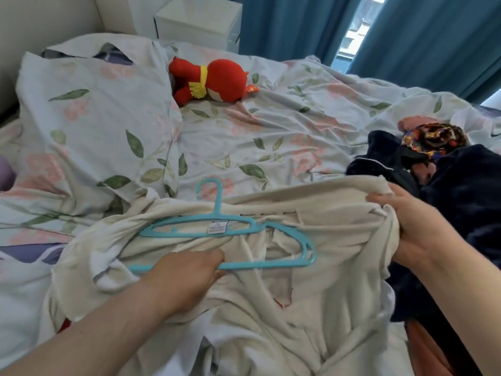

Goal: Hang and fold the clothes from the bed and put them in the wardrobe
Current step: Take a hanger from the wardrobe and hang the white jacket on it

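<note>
Gripping the lower bar of a turquoise hanger (225, 234), the left hand (187, 278) has its fingers curled round the plastic, with the thumb on top. That hanger lies flat on a cream garment (271, 308), its hook pointing away from the person toward the head of the bed (271, 126); its right shoulder is partly tucked into the garment's neck opening, where a small white label shows. The right hand (417, 229) clutches a bunched fold of the same cream garment at its right edge, fingers closed over the cloth. The cream garment is spread in rumpled folds across the near part of the bed. Just right of the garment, touching it, sits a heap of dark navy clothing (461, 191), and on the far side of that heap lies a multicoloured patterned piece (433, 138). Beyond the garment the floral sheet is wrinkled, with a floral pillow (95, 126) to the far left and a red plush toy (211, 80) lying beside the pillow. Farther back stand a white nightstand (198, 20) and teal curtains (423, 36)
</note>
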Tool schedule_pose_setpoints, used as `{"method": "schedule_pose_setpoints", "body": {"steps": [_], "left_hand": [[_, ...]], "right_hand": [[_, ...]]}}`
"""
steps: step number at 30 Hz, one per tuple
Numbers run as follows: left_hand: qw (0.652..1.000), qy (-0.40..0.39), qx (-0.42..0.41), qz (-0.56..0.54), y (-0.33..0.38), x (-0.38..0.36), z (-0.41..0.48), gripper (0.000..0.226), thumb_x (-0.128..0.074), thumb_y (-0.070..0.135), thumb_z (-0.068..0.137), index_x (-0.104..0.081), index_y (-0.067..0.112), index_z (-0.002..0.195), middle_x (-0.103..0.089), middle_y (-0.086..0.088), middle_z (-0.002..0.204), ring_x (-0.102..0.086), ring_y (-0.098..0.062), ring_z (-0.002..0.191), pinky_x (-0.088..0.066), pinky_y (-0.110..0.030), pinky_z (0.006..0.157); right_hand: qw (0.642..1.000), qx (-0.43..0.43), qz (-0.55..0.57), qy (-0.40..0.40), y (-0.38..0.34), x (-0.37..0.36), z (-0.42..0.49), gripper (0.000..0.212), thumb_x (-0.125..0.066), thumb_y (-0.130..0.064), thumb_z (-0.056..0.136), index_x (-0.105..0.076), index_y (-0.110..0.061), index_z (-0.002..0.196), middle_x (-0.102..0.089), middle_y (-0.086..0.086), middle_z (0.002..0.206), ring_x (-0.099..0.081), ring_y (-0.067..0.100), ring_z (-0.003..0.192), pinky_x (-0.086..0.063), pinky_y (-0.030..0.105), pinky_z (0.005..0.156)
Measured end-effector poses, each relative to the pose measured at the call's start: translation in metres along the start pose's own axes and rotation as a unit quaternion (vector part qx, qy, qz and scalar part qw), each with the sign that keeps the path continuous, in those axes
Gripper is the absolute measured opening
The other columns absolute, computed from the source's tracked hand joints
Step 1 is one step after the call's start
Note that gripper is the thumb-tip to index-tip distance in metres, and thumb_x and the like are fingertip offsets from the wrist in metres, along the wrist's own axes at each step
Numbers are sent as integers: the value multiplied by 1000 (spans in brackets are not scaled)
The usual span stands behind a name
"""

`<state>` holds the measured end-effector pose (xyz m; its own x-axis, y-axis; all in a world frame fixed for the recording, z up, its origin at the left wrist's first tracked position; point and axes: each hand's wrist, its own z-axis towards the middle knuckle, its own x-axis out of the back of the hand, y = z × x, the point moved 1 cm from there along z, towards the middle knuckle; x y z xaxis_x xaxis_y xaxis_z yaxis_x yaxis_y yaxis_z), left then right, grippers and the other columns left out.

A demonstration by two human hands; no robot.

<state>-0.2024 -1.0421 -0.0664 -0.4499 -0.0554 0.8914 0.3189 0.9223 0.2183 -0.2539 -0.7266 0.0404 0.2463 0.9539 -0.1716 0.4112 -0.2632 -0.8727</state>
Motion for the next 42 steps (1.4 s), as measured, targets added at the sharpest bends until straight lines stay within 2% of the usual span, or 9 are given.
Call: {"method": "schedule_pose_setpoints", "body": {"steps": [11,19,23,25,29,32,35,38,42], "left_hand": [[991,-108,49,-54,47,-47,36,32,-32,34,105,-42,13,128,-54,-13,132,-53,-34,120,-43,-43,93],[991,-124,57,-10,2,-63,24,43,-35,35,100,-38,22,141,-58,-11,134,-58,-32,119,-47,-41,93],[976,5,16,-215,-20,-57,4,44,-50,52,90,-52,36,131,-55,6,134,-53,-16,123,-44,-35,103],[980,137,13,-144,-22,-58,-22,25,-46,33,94,-54,28,117,-57,-1,115,-52,-18,107,-41,-29,93],[851,431,229,-194,-15,-91,-114,27,-50,32,75,-65,11,79,-61,-12,76,-54,-30,72,-39,-37,72],[782,129,437,-424,8,-134,-144,25,-64,38,84,-61,15,73,-63,-8,70,-57,-25,69,-47,-36,76],[727,-152,363,-562,63,-151,-145,41,-77,49,73,-64,11,82,-63,5,65,-64,-12,73,-50,-29,78],[605,-24,375,-702,96,-169,-127,70,-84,52,41,-72,9,94,-76,1,81,-72,-18,87,-56,-39,87],[393,71,401,-824,111,-149,-121,19,-66,18,92,-66,8,109,-75,-11,95,-71,-29,86,-57,-45,83]], "right_hand": [[973,53,-225,-15,78,-78,-33,36,-50,-8,98,-72,-36,95,-75,3,95,-70,28,91,-54,49,87],[998,-56,4,-29,142,-122,-55,17,-56,-11,97,-68,-19,106,-73,13,104,-68,26,92,-54,40,87],[993,-62,-63,-72,153,-106,-55,48,-79,-45,76,-59,-40,120,-63,-7,124,-66,16,112,-51,42,101],[985,23,-173,-2,145,-68,-49,25,-70,-38,86,-65,-38,111,-67,-10,118,-67,17,108,-52,42,97],[898,13,-421,127,160,25,-53,20,-53,-13,98,-68,-19,109,-68,-4,108,-60,19,107,-42,33,88],[886,-75,-433,148,190,67,-75,26,-44,-9,101,-68,-12,109,-67,7,113,-58,23,106,-42,35,93],[900,-129,-375,179,204,81,-105,30,-43,2,95,-66,-16,89,-68,4,95,-60,17,86,-45,34,76],[853,-171,-476,130,221,89,-128,16,-47,-11,93,-62,-13,87,-66,8,88,-60,24,81,-45,35,66],[832,-186,-516,84,223,97,-152,30,-52,-21,94,-53,-8,67,-60,4,65,-51,20,62,-35,33,58]]}}
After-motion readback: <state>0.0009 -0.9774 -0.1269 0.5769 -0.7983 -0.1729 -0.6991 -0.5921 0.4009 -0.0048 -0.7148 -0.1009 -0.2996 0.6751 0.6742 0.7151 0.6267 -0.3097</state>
